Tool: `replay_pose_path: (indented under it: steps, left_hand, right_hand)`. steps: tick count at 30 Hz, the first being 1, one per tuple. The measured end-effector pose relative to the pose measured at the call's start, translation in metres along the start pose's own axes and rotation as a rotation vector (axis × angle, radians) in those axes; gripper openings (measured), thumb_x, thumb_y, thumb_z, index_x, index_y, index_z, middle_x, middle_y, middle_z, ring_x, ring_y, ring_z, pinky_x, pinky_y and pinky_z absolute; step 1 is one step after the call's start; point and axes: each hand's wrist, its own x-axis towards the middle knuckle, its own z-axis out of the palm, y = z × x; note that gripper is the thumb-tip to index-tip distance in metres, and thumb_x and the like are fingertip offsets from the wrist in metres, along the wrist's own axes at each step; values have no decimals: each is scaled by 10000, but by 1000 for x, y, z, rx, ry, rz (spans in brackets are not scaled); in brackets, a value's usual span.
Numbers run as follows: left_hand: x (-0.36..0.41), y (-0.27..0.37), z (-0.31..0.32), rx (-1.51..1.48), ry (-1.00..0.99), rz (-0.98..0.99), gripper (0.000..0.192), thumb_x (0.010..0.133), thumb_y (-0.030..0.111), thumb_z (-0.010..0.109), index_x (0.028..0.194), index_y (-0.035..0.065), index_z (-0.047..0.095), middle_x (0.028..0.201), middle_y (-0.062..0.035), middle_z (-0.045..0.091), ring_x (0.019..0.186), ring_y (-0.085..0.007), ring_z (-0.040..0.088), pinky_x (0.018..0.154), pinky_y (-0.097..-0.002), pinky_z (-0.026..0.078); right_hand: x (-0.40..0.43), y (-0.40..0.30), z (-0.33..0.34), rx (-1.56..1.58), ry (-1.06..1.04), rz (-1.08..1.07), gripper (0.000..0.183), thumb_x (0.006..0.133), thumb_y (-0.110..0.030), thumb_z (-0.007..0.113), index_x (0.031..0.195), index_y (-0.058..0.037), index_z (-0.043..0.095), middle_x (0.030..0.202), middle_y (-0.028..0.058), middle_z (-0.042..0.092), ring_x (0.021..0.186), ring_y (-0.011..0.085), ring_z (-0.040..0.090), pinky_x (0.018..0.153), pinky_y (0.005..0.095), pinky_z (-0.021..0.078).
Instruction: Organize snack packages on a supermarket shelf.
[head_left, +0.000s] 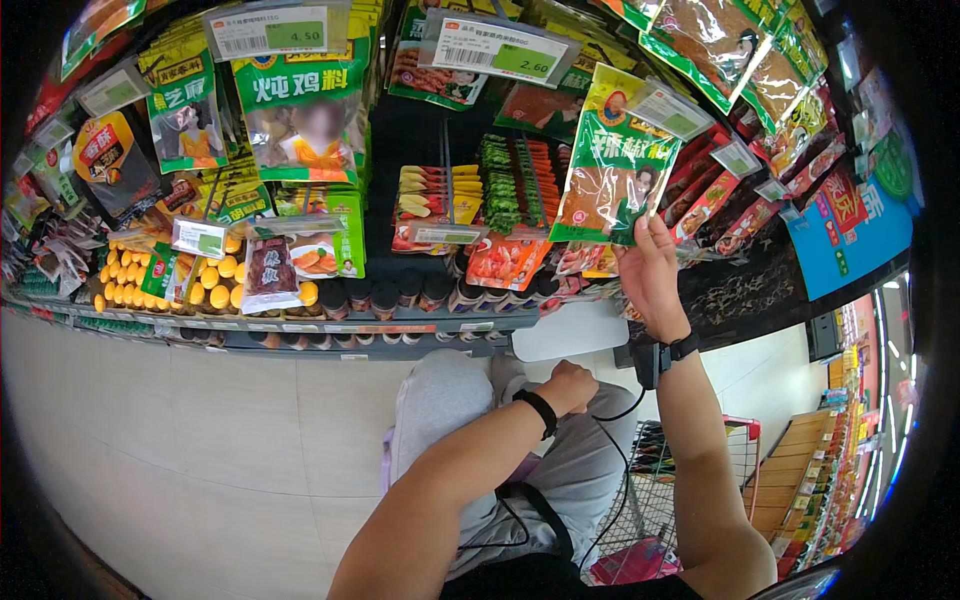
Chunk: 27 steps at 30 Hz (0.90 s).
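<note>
A green and yellow spice packet (616, 161) with a see-through lower part showing brown powder is pinched at its bottom right corner by my right hand (651, 266). A price tag in a plastic holder (667, 112) overlaps the packet's upper right edge. Whether the packet still hangs from a hook cannot be seen. My left hand (574, 386) is curled into a fist over my grey trousers (450, 401), near the knee, with nothing visible in it. Close to the held packet hang orange and red packets (507, 261) and rows of green-edged ones (499, 180).
Hanging packets, among them a large green seasoning packet (300, 112), cover the rack. Dark-capped jars (384, 300) line a lower shelf (300, 327). A wire shopping cart (645, 487) with a pink item (634, 561) stands at my right. Cables (624, 465) run across my lap.
</note>
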Motion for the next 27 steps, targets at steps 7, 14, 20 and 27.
replay_pose_path:
  steps: [7,14,20,27]
  left_hand:
    - [13,-9,12,-1,40,27,248,641,276,767,819,107,729,833,-98,693,819,-257,677,656,-389,529]
    - [17,-4,2,-48,111,19,224,620,261,777,788,121,729,792,-92,688,786,-269,674,629,-412,518]
    - [9,-6,-16,-49,36,33,281,680,306,759,854,89,718,885,-106,688,850,-262,670,688,-404,527]
    - [1,-12,-16,-40,107,-5,285,648,298,773,836,92,719,844,-96,695,816,-248,680,656,-392,535]
  right_hand:
    - [-8,-9,11,-106,12,-35,191,972,-147,482,1116,-41,551,1065,53,625,947,139,607,842,335,497]
    - [-8,-10,5,-83,51,-55,143,962,-121,494,1067,-62,571,1015,50,654,907,144,634,841,336,510]
    - [-17,-10,33,-32,180,-111,147,973,-138,480,1060,-44,551,993,45,641,887,126,625,794,298,515]
    - [-25,-6,30,40,169,-116,186,973,-128,474,1104,-14,541,1035,88,638,935,160,628,848,320,513]
